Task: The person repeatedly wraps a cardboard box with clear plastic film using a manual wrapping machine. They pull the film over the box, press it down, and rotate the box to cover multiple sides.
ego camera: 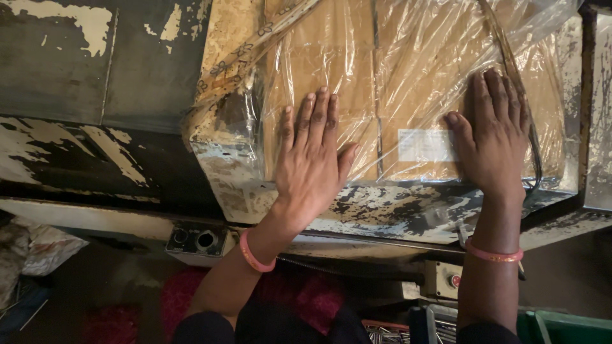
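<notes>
Across the upper middle of the frame, a cardboard box (395, 83) wrapped in clear plastic film (446, 57) is lying on the worn bench (395, 213). Both the left hand (312, 159) and right hand (494, 143) are pressing flat on it, fingers released, grasping nothing.

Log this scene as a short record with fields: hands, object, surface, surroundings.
left hand: flat, fingers spread, pressing on the box
right hand: flat on the box, near its right edge
box: brown cardboard under clear plastic film, pale label between the hands
surface: worn metal table, paint flaking
wrists: a pink bangle on each
below: control box with buttons
</notes>
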